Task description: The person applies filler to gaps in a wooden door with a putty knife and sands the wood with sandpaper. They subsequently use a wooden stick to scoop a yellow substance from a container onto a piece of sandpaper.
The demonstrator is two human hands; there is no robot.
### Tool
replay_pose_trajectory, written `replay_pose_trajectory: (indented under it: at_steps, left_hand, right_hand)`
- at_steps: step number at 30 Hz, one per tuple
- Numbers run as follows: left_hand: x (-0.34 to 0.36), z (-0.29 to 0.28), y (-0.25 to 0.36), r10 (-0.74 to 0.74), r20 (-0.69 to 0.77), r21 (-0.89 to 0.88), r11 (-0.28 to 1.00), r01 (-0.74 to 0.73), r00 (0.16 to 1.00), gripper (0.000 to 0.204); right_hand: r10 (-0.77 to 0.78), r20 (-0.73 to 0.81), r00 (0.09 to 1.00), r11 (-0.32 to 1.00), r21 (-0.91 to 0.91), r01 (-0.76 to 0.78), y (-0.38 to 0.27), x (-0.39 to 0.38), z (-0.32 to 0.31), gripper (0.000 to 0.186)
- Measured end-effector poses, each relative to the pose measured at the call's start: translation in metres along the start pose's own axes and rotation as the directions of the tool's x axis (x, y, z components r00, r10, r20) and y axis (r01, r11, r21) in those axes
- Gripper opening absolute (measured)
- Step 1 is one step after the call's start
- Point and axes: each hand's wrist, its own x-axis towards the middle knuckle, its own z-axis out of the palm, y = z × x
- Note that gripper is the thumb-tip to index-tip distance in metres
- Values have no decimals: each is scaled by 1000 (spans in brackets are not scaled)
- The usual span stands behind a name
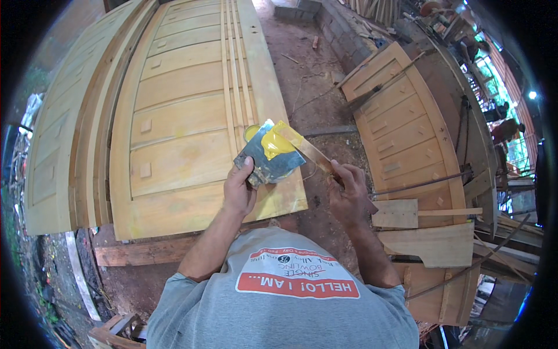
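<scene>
My left hand grips a dark, paste-smeared flat board by its near edge, thumb on top. A thick lump of glossy yellow paste lies on the board. In my right hand is a putty knife, its far end in the yellow paste. Both hands are held over the near right corner of a pale wooden panelled door, which lies flat. Behind the board, partly hidden, a round container with yellow in it shows on the door.
Several long thin wood strips lie along the door. Another panelled door lies to the left. On the right, a brown panelled door leans among planks and metal bars. A low block wall stands beyond the dirt floor.
</scene>
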Motion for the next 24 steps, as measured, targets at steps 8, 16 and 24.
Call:
replay_pose_trajectory:
  at_steps: [8, 16, 24]
  left_hand:
    - [4, -2, -3, -63, 4, -161, 985, 63, 998, 43]
    - [2, -1, 6, -81, 31, -245, 966, 86, 996, 43]
    - [4, -9, 3, -136, 123, -352, 920, 171, 983, 42]
  right_hand:
    - [86, -49, 995, 976, 206, -74, 10, -16, 19, 48]
    - [114, -54, 992, 964, 246, -97, 16, -22, 16, 43]
    - [393, 211, 895, 579, 699, -419, 23, -18, 13, 39]
